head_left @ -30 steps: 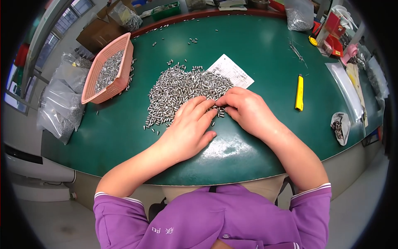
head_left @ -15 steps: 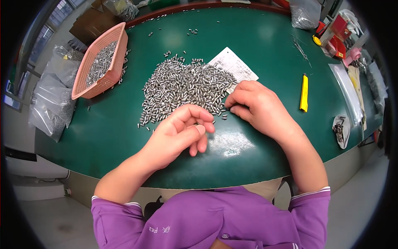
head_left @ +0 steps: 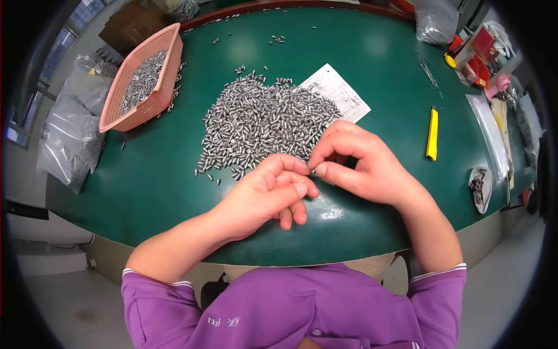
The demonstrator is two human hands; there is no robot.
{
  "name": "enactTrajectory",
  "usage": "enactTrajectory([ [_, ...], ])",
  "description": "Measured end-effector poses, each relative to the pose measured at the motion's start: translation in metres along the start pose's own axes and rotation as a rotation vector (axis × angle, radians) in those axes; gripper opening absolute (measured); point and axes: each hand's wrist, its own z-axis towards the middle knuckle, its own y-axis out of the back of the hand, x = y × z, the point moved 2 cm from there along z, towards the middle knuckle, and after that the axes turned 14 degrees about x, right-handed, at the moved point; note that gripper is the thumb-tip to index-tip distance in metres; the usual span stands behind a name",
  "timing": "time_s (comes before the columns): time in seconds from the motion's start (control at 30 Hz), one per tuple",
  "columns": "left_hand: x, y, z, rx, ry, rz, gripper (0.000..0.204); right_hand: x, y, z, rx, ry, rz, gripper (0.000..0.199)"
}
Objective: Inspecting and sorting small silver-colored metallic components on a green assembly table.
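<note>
A broad heap of small silvery metal pins [head_left: 261, 122] lies on the green tabletop in front of me. At its near right edge, my right hand [head_left: 360, 160] pinches one small metal pin [head_left: 314, 171] between thumb and forefinger; the fingers mostly cover it. Close against those fingertips, my left hand [head_left: 270, 195] is half turned up, its fingers curled and the thumb folded over them. Whatever lies inside the left hand, if anything, is hidden. A few loose pins [head_left: 218, 181] rest beside the heap, left of that hand.
A pink basket [head_left: 139, 113] of pins stands at the left, beside clear bags [head_left: 72, 151] of small parts. A white sheet [head_left: 343, 96] lies partly under the heap. At right are a yellow utility knife [head_left: 432, 134], plastic bags [head_left: 488, 131] and a small white pouch [head_left: 480, 189].
My right hand has moved left and slightly toward me, away from the heap's edge. My left hand has shifted right, so the fingertips now meet. The view has tilted slightly.
</note>
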Motion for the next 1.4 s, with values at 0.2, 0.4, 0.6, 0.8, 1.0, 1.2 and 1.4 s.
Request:
enactTrajectory([
  [0.2, 0.004, 0.005, 0.003, 0.023, 0.033, 0.036, 0.017, 0.004, -0.007, 0.001, 0.027, 0.081, 0.043, 0.012],
  [0.4, 0.003, 0.005, 0.001, -0.016, 0.041, -0.055, 0.014, -0.002, 0.003, -0.002, -0.082, -0.057, -0.413, 0.011],
  [0.6, 0.004, 0.003, 0.003, 0.005, -0.006, -0.116, 0.016, -0.003, 0.001, -0.005, -0.053, -0.089, -0.501, 0.011],
  [0.8, 0.000, 0.000, 0.002, -0.025, 0.060, -0.015, 0.016, 0.000, -0.003, -0.003, -0.049, -0.082, -0.465, 0.012],
  [1.0, 0.002, 0.003, 0.003, -0.002, 0.010, -0.020, 0.021, 0.005, -0.010, 0.000, -0.005, -0.007, 0.018, 0.007],
  [1.2, 0.005, 0.009, 0.003, 0.018, -0.022, 0.007, 0.017, 0.008, -0.007, 0.001, -0.058, -0.044, 0.007, 0.010],
  [1.4, 0.004, 0.006, 0.003, 0.024, -0.009, -0.084, 0.022, -0.005, 0.004, -0.003, -0.143, -0.104, -0.372, 0.013],
])
